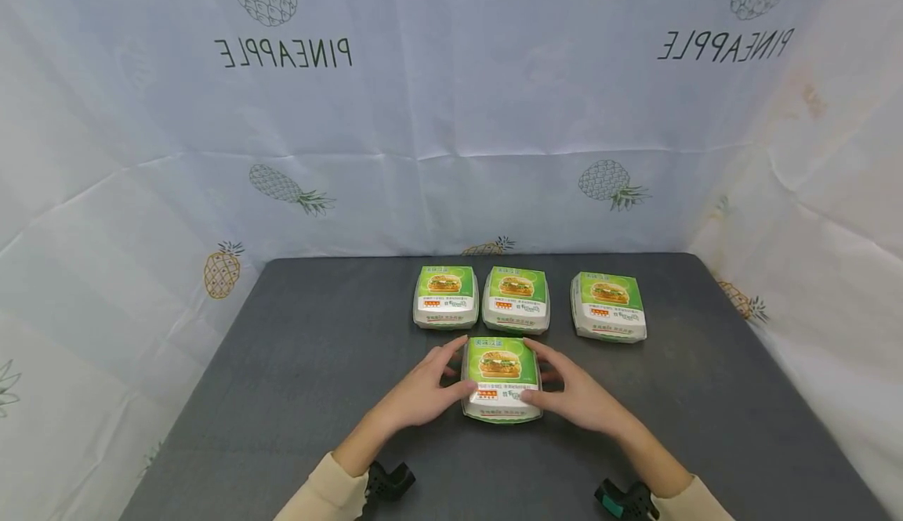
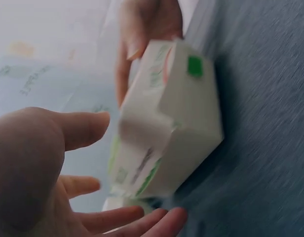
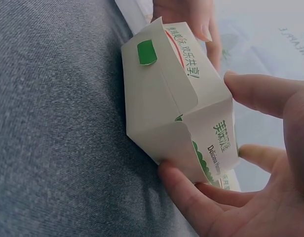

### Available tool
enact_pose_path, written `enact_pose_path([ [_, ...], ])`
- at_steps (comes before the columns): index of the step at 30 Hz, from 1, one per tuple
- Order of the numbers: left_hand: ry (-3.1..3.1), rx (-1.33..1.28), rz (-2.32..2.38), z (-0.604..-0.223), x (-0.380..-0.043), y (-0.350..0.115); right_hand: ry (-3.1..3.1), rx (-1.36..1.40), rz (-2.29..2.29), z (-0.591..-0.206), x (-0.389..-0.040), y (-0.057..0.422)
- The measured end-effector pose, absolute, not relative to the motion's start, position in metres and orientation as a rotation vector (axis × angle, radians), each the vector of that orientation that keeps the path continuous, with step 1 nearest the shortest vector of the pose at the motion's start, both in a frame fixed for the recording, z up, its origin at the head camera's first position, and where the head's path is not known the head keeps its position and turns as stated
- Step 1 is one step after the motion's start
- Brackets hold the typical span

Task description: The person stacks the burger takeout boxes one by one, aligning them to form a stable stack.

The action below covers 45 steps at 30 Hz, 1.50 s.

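A white and green burger box (image 1: 501,380) with a burger picture on its lid lies between both hands on the dark tabletop. My left hand (image 1: 422,389) is at its left side; in the left wrist view that hand's fingers (image 2: 115,218) are spread, with a gap between thumb and box. My right hand (image 1: 574,388) holds the right side. In the right wrist view its thumb (image 3: 263,91) touches the upper edge and a fingertip presses the lower side wall. The box's front, with a green tab, faces the wrist cameras. Its underside is hidden.
Behind it stand three similar boxes: a left one (image 1: 446,299), a middle one (image 1: 516,302) close beside it, and a right one (image 1: 609,308) set farther apart. A white pineapple-print cloth (image 1: 451,113) hangs behind the dark table (image 1: 317,333).
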<state>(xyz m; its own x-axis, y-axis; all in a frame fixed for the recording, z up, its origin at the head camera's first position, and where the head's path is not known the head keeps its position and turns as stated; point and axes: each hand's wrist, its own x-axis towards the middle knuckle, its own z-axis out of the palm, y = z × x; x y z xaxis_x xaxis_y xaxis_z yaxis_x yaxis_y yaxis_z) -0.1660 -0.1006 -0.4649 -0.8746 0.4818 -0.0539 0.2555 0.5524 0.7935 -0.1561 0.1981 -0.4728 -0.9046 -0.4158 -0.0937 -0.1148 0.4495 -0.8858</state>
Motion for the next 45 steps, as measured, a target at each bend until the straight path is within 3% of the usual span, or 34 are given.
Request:
enact_pose_path([
  [19,3.130,0.667,1.239,-0.455,-0.206,-0.131,2.435,-0.399,-1.433,-0.471,-0.158,0.193],
  [34,2.789,0.429,1.388,-0.464,-0.267,-0.141,2.412,-0.433,-1.455,-0.472,-0.158,0.193],
  [45,2.665,0.364,1.353,-0.469,-0.292,-0.137,2.413,-0.440,-1.452,-0.472,-0.158,0.194],
])
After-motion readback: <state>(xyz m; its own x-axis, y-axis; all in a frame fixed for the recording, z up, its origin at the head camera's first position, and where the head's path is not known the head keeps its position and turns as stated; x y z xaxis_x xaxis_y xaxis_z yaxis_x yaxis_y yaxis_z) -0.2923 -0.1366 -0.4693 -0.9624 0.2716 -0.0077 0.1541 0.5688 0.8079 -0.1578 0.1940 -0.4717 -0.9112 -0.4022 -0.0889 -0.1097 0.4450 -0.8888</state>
